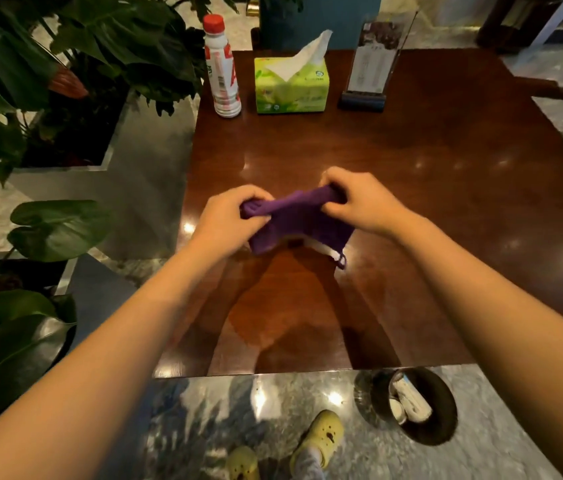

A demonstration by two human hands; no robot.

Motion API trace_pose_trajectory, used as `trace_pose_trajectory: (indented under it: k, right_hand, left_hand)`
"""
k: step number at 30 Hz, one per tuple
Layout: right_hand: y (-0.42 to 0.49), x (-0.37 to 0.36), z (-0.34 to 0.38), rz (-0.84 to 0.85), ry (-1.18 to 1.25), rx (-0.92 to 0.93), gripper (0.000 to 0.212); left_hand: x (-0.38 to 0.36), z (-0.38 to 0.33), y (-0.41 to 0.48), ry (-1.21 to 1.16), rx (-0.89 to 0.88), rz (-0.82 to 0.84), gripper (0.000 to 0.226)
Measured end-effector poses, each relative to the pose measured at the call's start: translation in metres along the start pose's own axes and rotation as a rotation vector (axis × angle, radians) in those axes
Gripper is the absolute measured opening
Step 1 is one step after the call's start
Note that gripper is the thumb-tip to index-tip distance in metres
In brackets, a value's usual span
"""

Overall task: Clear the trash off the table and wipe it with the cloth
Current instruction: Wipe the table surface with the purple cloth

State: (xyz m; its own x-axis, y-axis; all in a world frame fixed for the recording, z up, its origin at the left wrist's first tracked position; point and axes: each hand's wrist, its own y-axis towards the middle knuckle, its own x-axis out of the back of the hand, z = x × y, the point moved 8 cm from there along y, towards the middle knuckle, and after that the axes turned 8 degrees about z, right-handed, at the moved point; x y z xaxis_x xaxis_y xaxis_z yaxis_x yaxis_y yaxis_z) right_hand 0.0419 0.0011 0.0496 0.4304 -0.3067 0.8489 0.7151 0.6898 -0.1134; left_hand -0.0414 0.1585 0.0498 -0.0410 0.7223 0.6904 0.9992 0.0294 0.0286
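L hand (pixel 228 220): fingers curled, pinching left end of cloth (pixel 294 220). R hand (pixel 359 202): fingers curled, pinching right end of same cloth. Both knuckles-up, thumbs toward each other, cloth bunched and stretched between them. Looks like folding or gathering it; which, can't tell.

Cloth: purple, white edge and small loop at lower right corner. Held over table (pixel 446 168) middle, near side; lower edge hangs close to the top, contact unclear.

Arms: both forearms bare, reaching far from near edge, converging on cloth. L from near-left, R from near-right. Elbows out of view.

Table: dark wood, glossy. Paler streaky patch between forearms, near edge; prob. damp or wiped area, not certain.

Far edge, left to right: bottle (pixel 222 69), white w/ red cap, upright; tissue pack (pixel 290 84), green, one sheet sticking up; sign stand (pixel 370 67), clear, upright. All well apart from hands.

Floor, near right: bin (pixel 442 410), dark, round, white wrappers or paper inside.

Progress (judged): no loose trash seen on tabletop, bin has contents, so clearing looks done, unless bottle counts as trash. Wiping either about to begin or partly done. Left: cover the rest of the top, esp. far half round the three items.
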Motion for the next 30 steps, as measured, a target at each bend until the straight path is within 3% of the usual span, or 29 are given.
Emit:
trace_pose_trajectory:
  k: [4,10,13,14,16,18,21,23,30]
  right_hand:
    - [-0.029,0.003,-0.023,-0.071,-0.1,-0.051,0.021]
    - [-0.096,-0.092,-0.061,0.235,-0.164,-0.147,0.029]
    - [-0.105,-0.103,-0.058,0.24,-0.246,-0.129,0.054]
    - [-0.1,-0.098,-0.051,0.156,-0.262,-0.115,0.058]
    - [-0.083,-0.098,-0.032,0.019,-0.295,-0.044,0.06]
    - [-0.062,-0.123,-0.02,0.1,-0.345,0.001,0.066]
    - [-0.051,-0.165,-0.023,0.247,-0.41,-0.022,0.079]
    - [-0.061,-0.17,-0.029,0.229,-0.44,-0.066,0.078]
    - [-0.116,-0.158,-0.072,0.103,-0.432,-0.276,0.072]
  left_hand:
    - [-0.03,-0.014,0.002,-0.011,-0.065,0.049,0.026]
    - [-0.123,0.016,-0.049,0.002,-0.039,0.352,0.03]
    - [-0.132,0.018,-0.072,-0.019,-0.124,0.55,0.037]
    - [-0.123,0.023,-0.074,-0.039,-0.125,0.511,0.039]
    - [-0.091,0.05,-0.074,0.047,-0.045,0.231,0.044]
    - [-0.061,0.092,-0.084,0.334,0.184,-0.032,0.052]
    - [-0.058,0.141,-0.107,0.542,0.496,0.028,0.062]
    - [-0.068,0.153,-0.114,0.586,0.504,0.086,0.07]
    - [-0.068,0.15,-0.113,0.655,0.454,0.022,0.07]
